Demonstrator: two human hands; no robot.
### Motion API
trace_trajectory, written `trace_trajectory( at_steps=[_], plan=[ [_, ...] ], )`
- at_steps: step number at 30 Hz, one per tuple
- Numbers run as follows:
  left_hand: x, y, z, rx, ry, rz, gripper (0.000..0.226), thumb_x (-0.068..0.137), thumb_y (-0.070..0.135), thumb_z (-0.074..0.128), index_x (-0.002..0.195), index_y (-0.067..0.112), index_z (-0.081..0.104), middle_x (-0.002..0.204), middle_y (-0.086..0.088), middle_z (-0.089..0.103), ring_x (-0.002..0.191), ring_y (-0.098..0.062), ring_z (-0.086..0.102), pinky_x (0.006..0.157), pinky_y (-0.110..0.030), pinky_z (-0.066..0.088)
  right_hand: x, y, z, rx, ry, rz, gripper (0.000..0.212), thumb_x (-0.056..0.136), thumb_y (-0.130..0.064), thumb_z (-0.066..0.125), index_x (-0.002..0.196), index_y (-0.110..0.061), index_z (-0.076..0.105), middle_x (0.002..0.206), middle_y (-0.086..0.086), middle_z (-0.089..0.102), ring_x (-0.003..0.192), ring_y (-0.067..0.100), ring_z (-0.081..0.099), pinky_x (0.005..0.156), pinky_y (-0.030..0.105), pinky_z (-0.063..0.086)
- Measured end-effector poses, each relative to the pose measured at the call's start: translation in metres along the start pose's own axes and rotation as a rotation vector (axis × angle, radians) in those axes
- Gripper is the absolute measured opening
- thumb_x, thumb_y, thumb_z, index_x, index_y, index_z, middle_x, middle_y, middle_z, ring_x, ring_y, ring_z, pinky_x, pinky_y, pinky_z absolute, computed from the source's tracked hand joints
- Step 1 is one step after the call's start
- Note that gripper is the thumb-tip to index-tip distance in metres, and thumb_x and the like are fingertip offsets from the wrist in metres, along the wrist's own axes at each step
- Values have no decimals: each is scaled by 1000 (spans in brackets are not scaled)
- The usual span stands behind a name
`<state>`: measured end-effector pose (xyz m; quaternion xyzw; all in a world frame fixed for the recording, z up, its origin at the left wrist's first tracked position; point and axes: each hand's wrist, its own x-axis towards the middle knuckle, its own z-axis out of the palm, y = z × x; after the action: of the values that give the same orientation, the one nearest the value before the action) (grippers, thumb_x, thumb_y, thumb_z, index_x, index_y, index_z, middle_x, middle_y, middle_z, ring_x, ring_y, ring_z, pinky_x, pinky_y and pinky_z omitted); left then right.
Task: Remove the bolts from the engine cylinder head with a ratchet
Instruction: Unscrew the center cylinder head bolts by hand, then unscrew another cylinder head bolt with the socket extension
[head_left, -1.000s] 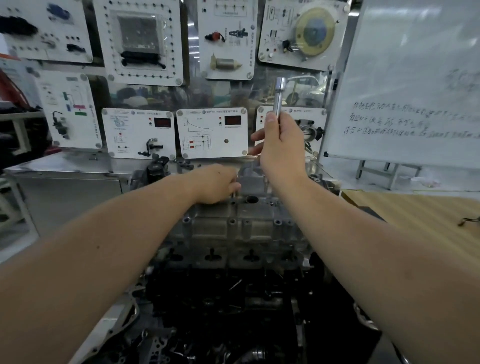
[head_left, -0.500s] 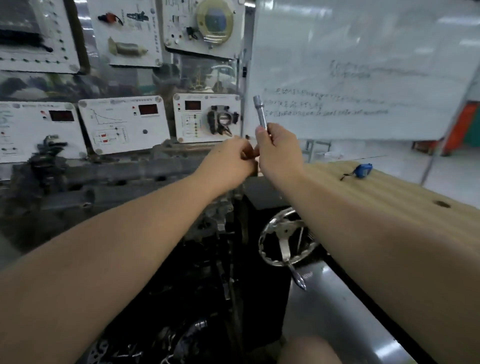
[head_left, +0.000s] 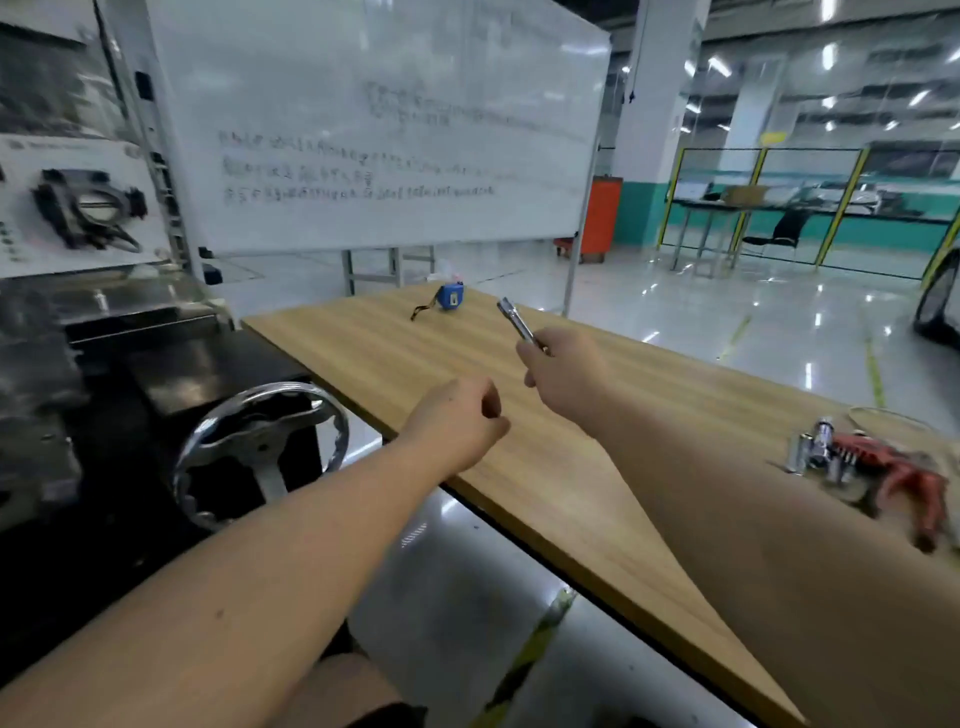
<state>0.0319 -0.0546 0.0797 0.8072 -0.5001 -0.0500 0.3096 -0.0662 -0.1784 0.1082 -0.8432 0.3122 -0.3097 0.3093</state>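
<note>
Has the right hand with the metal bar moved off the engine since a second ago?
Yes. The right hand, gripping the metal bar, now hangs over the wooden table, right of the engine stand's handwheel, away from the cylinder head.

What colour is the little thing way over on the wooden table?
Blue: the tape measure, seen in the head view.
</note>
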Motion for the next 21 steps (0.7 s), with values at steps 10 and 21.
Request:
trace_trajectory(
  at_steps=[10,21],
  plan=[
    [34,22,106,76,-123,29,12,93,36,63,89,31,54,85,10,58,73,-6,52,53,-23,35,6,101,-42,64,39,188,27,98,-27,53,86,-5,62,64,1,66,61,21,59,66,47,56],
    [42,23,112,-80,-120,10,54,92,66,52,128,26,50,96,13,57,80,-4,54,58,-23,39,2,93,-57,14,126,155,28,101,-29,51,78,-18,63,65,-5,66,40,0,50,42,18,38]
  ],
)
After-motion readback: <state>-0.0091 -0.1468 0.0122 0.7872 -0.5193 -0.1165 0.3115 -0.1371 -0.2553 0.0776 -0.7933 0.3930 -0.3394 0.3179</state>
